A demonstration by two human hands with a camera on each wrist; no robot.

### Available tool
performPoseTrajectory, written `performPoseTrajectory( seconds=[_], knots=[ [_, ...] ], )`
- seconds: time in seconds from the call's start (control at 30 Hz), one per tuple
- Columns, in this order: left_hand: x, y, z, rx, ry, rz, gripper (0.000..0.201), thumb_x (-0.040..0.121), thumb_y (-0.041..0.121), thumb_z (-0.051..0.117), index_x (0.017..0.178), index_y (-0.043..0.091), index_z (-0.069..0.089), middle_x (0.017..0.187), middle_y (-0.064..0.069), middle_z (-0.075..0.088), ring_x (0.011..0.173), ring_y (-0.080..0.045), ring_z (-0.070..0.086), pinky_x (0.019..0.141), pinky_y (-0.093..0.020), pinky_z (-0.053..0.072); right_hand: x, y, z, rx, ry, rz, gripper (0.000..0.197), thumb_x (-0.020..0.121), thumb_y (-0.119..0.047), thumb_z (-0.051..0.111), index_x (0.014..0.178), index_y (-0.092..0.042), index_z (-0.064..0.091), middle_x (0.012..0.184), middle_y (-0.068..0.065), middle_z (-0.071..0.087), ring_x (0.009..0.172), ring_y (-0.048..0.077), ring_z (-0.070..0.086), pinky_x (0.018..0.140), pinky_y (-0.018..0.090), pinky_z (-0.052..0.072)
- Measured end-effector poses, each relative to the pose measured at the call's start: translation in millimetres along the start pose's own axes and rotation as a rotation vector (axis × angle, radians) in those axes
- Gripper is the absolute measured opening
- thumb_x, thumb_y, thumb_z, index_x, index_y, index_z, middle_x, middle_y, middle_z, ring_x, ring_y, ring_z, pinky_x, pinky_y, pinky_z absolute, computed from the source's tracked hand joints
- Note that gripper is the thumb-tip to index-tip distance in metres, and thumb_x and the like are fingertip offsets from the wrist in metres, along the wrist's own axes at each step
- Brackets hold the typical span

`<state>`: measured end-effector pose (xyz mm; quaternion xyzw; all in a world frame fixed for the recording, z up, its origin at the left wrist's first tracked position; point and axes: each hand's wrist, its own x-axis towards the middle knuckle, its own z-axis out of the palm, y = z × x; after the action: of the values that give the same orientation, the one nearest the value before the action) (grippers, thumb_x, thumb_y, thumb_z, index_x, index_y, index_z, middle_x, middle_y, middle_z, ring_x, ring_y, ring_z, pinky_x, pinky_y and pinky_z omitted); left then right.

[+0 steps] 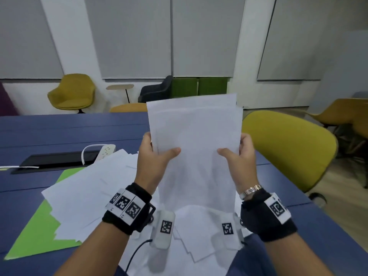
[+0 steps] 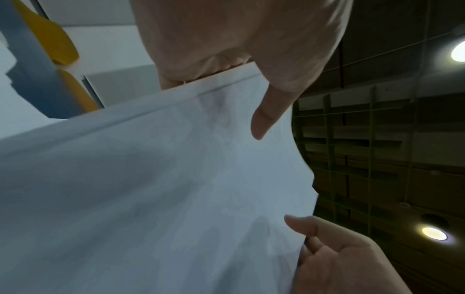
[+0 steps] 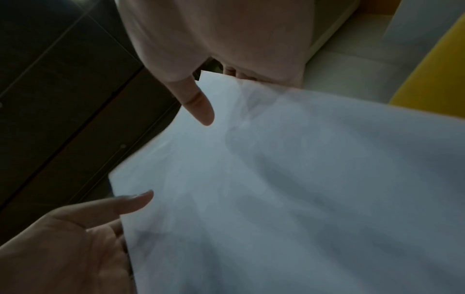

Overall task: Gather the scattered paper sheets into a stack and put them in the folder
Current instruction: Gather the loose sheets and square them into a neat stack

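**White sheets held upright, not yet squared**

White sheaf of plain paper sheets (image 1: pixel 196 148) stands upright between both hands, above the dark blue table (image 1: pixel 49 132). The left hand (image 1: pixel 154 162) clamps its left edge, thumb across the front and fingers behind; the right hand (image 1: pixel 242 156) mirrors this on the right edge. Above the grip, the top corners are staggered, so the sheets are not yet aligned.

Below and left of the grip, more loose white paper sheets (image 1: pixel 89 188) lie fanned over the flat lime-green folder (image 1: pixel 33 232), with a few more spread under the wrists.

The step in hand looks like jogging the bundle square. To do it well, I would loosen both thumbs slightly so sheets can slide, tap the bottom edge on the table, then turn the sheaf and tap a long edge. Too tight a pinch would lock the skew in; too loose and inner sheets may drop out. The fanned pile remains to be gathered, and it covers the folder.
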<state>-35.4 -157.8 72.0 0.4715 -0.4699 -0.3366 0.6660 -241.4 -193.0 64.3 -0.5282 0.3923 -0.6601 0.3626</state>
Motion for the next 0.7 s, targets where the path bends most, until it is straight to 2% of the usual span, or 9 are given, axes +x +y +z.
performPoseTrajectory(
  seconds=[0.13, 0.27, 0.33, 0.43, 0.57, 0.7],
  knots=[
    [0, -15, -6, -0.016, -0.047, -0.053, 0.041, 0.085, -0.003, 0.075, 0.117, 0.012, 0.055, 0.106, -0.001, 0.077, 0.096, -0.020, 0.075, 0.081, -0.035, 0.060, 0, 10, -5, 0.031, 0.026, 0.095, 0.039, 0.076, 0.014, 0.061, 0.106, -0.010, 0.055, 0.100, -0.002, 0.070, 0.083, 0.008, 0.066, 0.072, 0.030, 0.051],
    [-3, -33, -9, -0.011, -0.088, -0.088, 0.039, 0.086, -0.010, 0.067, 0.116, 0.012, 0.059, 0.103, 0.007, 0.077, 0.095, -0.013, 0.074, 0.075, -0.025, 0.057, -5, 18, -5, 0.023, 0.022, 0.160, 0.043, 0.074, 0.015, 0.057, 0.109, -0.011, 0.058, 0.098, -0.005, 0.070, 0.084, 0.007, 0.066, 0.074, 0.031, 0.051],
    [-4, -40, -8, -0.001, -0.097, -0.081, 0.044, 0.085, -0.012, 0.066, 0.119, 0.015, 0.063, 0.105, 0.007, 0.077, 0.100, -0.015, 0.073, 0.080, -0.027, 0.056, -9, 21, -3, 0.018, 0.038, 0.164, 0.042, 0.076, 0.014, 0.060, 0.106, -0.017, 0.060, 0.098, -0.007, 0.073, 0.085, 0.007, 0.069, 0.076, 0.033, 0.055],
    [-5, -40, -6, -0.008, -0.066, -0.018, 0.042, 0.087, -0.012, 0.066, 0.117, 0.017, 0.063, 0.107, 0.007, 0.077, 0.101, -0.015, 0.073, 0.081, -0.027, 0.057, -10, 17, -1, 0.022, 0.065, 0.098, 0.037, 0.078, 0.011, 0.067, 0.100, -0.018, 0.058, 0.105, 0.003, 0.073, 0.094, 0.019, 0.071, 0.082, 0.039, 0.058],
    [-1, -32, -5, -0.050, -0.024, 0.074, 0.040, 0.087, -0.012, 0.066, 0.112, 0.020, 0.060, 0.107, 0.006, 0.076, 0.099, -0.014, 0.073, 0.083, -0.028, 0.060, -7, 11, 3, 0.050, 0.081, 0.001, 0.034, 0.080, 0.010, 0.068, 0.096, -0.017, 0.055, 0.103, 0.006, 0.071, 0.091, 0.016, 0.069, 0.078, 0.030, 0.057],
    [-3, -50, -7, 0.009, -0.070, -0.013, 0.038, 0.087, -0.008, 0.068, 0.111, 0.020, 0.059, 0.111, 0.002, 0.075, 0.102, -0.018, 0.072, 0.090, -0.040, 0.058, -17, 28, 5, 0.011, 0.082, 0.175, 0.034, 0.078, 0.006, 0.067, 0.100, -0.017, 0.055, 0.103, 0.001, 0.073, 0.089, 0.014, 0.070, 0.084, 0.040, 0.056]
  ],
)
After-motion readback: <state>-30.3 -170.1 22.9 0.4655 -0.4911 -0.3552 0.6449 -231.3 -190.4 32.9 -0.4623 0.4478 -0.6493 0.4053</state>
